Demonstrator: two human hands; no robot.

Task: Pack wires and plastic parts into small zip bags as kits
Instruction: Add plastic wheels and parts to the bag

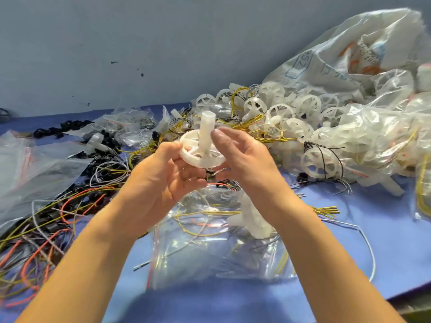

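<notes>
A white plastic wheel part (202, 148) with spokes and an upright tube is held in the air above the table's middle. My left hand (166, 173) pinches the wheel's rim from the left. My right hand (245, 157) pinches the tube near its base with thumb and fingers. A thin bundle of wires (215, 174) hangs under the wheel between both hands. Below them lies a clear zip bag (210, 248) holding yellow and orange wires and another white plastic part (254, 217).
A heap of white wheels (291, 113) and filled bags spills from a big woven sack (349, 54) at the right. Loose orange, yellow and white wires (46, 217) cover the left of the blue table (384, 241). Empty zip bags (28, 164) lie at the far left.
</notes>
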